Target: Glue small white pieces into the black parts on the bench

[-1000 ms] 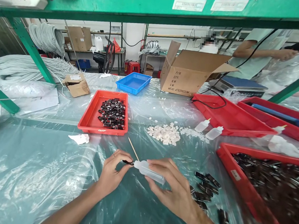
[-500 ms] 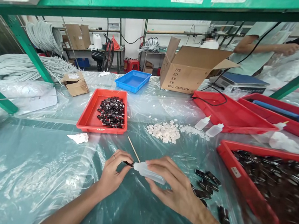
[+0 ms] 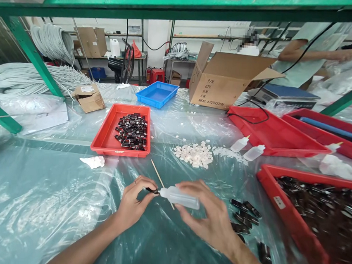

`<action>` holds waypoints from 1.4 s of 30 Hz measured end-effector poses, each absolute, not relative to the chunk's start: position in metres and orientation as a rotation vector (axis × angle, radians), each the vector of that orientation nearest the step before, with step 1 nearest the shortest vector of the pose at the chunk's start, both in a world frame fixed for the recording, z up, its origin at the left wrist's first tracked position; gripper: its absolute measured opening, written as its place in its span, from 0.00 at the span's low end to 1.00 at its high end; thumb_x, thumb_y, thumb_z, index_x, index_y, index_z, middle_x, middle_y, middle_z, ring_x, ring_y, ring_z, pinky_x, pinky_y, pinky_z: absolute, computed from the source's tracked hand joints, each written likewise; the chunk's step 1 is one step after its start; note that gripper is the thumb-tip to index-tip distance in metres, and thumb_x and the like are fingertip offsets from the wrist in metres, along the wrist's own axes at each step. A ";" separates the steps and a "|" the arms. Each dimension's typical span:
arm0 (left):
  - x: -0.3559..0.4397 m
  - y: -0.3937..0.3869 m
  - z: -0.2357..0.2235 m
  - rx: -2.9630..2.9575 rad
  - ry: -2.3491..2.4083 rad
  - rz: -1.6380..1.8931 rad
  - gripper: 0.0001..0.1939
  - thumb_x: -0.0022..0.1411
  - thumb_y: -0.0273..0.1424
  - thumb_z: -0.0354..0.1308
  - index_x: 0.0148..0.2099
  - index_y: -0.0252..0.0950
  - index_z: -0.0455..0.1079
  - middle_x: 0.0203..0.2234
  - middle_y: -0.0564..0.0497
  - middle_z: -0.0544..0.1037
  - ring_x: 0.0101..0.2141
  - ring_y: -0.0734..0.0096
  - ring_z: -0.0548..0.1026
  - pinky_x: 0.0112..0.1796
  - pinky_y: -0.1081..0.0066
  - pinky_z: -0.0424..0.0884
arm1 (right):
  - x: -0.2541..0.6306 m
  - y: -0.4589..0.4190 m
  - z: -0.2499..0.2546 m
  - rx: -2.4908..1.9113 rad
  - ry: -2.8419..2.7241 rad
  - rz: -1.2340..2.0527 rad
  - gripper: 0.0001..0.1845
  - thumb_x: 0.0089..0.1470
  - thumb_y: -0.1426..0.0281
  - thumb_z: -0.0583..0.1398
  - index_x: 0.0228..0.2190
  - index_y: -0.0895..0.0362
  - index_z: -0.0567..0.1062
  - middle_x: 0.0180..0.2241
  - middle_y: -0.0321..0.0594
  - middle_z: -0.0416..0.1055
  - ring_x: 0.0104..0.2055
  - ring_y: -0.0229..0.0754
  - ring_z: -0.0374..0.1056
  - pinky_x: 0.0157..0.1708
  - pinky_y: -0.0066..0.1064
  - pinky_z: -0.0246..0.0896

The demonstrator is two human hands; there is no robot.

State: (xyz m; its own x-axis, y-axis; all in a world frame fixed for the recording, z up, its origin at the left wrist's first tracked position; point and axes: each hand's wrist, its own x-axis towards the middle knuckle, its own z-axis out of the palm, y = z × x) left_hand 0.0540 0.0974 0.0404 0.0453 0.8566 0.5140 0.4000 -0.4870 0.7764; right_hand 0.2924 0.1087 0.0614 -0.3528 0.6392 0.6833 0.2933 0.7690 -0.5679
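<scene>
My left hand [image 3: 135, 200] pinches a small black plastic part [image 3: 152, 190] between thumb and fingers. In my right hand [image 3: 208, 216] is a translucent squeeze bottle [image 3: 183, 198], lying nearly level with its nozzle at the black part's end. Whether nozzle and part touch, I cannot tell. Beneath the bottle a thin wooden stick [image 3: 158, 173] lies on the plastic-covered table [image 3: 63, 204]. Several loose black parts [image 3: 244, 216] lie to the right of my right hand. Beyond my hands is a pile of small white pieces [image 3: 194, 153].
A red tray [image 3: 100, 139] of black parts stands ahead left, a blue tray [image 3: 149, 101] behind it. Another red tray [image 3: 270, 189] of black parts is at right. Two squeeze bottles [image 3: 239, 144] stand near an open carton [image 3: 220, 86]. A person's arm [image 3: 320, 54] shows at back right.
My right hand and the squeeze bottle have shifted slightly right, with the nozzle drawn back a little from my left fingers. More of the wooden stick shows. My left hand stays in place.
</scene>
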 end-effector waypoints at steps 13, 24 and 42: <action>0.056 0.095 0.034 1.647 1.226 1.386 0.08 0.59 0.33 0.64 0.36 0.41 0.66 0.33 0.54 0.80 0.33 0.71 0.79 0.38 0.72 0.77 | 0.300 0.171 0.006 -1.020 -1.662 1.107 0.19 0.67 0.53 0.66 0.51 0.53 0.79 0.50 0.49 0.86 0.53 0.51 0.84 0.57 0.42 0.80; 0.057 0.096 0.032 1.676 1.285 1.291 0.08 0.55 0.35 0.65 0.36 0.52 0.69 0.31 0.58 0.81 0.30 0.61 0.82 0.33 0.63 0.81 | 0.349 0.212 -0.010 -1.195 -1.920 0.730 0.20 0.55 0.61 0.75 0.46 0.53 0.80 0.45 0.39 0.84 0.47 0.45 0.82 0.46 0.33 0.78; 0.059 0.093 0.034 1.607 1.253 1.083 0.05 0.56 0.35 0.64 0.35 0.49 0.72 0.28 0.58 0.80 0.22 0.69 0.79 0.22 0.72 0.79 | 0.366 0.226 -0.002 -1.394 -1.907 0.251 0.07 0.68 0.71 0.68 0.35 0.58 0.78 0.35 0.37 0.77 0.33 0.36 0.72 0.36 0.28 0.71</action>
State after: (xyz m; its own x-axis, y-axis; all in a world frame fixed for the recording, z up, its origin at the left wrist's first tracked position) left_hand 0.0592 0.0933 0.0337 0.1389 0.9797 0.1447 0.2846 -0.1795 0.9417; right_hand 0.3657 0.2265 -0.0022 -0.1284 0.8840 0.4496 0.7375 0.3882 -0.5526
